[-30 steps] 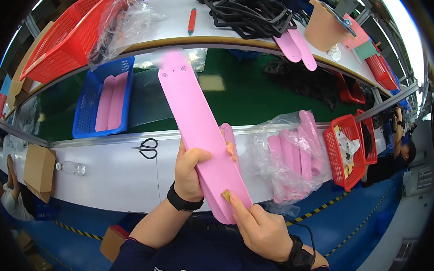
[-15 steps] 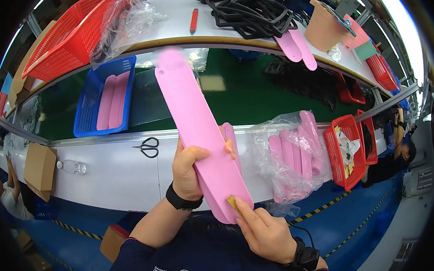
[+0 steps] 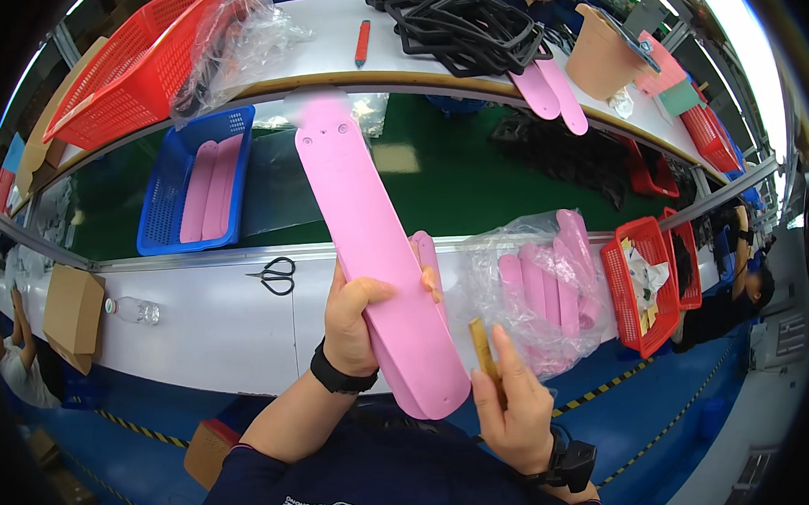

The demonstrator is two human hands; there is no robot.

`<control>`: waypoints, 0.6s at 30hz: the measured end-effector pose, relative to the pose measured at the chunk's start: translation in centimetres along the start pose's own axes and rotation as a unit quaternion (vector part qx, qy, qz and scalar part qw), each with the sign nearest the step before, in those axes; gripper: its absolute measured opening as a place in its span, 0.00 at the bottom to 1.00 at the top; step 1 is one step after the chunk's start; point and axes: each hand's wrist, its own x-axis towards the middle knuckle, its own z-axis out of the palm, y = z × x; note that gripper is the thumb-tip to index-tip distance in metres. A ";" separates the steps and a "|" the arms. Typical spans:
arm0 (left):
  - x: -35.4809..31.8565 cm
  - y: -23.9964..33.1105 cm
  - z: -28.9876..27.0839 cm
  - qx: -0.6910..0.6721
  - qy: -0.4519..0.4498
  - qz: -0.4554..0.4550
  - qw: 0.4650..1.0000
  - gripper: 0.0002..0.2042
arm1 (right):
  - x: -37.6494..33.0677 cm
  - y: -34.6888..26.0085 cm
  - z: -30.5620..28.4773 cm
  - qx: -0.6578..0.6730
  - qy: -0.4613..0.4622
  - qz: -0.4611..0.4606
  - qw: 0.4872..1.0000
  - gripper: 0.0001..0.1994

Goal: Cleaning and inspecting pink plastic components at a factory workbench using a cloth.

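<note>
My left hand [image 3: 353, 325] is wrapped round a long pink plastic panel [image 3: 372, 227] with rounded ends, held tilted in front of me. Small holes show near its far end, and its far tip is blurred. Off the panel's near right edge, my right hand [image 3: 517, 410] pinches a small flat yellowish-brown strip [image 3: 485, 353] pointing upward. The strip is apart from the panel. Behind the panel, part of another pink piece [image 3: 425, 248] lies on the white table [image 3: 219, 337]. To the right, a clear plastic bag [image 3: 487, 276] holds several similar pink panels [image 3: 550, 287].
Black-handled scissors [image 3: 276, 276] and a clear bottle [image 3: 134, 310] lie at left. A blue basket [image 3: 153, 214] holds two pink panels. Red baskets [image 3: 636, 324] stand at right. The raised shelf carries black frames [image 3: 472, 33], a peach bucket [image 3: 602, 59] and a red basket [image 3: 127, 93].
My right hand has lifted the strip off the panel's near end and moved it right. The panel has shifted slightly in my left hand, its far end swinging a little right.
</note>
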 end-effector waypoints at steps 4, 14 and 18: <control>-0.2 0.9 -0.3 -0.012 0.046 0.019 0.999 0.21 | -1.9 6.2 0.7 0.000 -0.010 0.122 0.992 0.20; 0.0 1.0 0.2 0.000 0.059 0.025 0.998 0.22 | -10.9 21.3 10.3 -0.175 -0.132 0.239 0.946 0.19; 0.2 0.8 0.4 0.002 0.060 0.024 0.998 0.22 | -10.1 21.7 11.0 -0.166 -0.143 0.283 0.934 0.20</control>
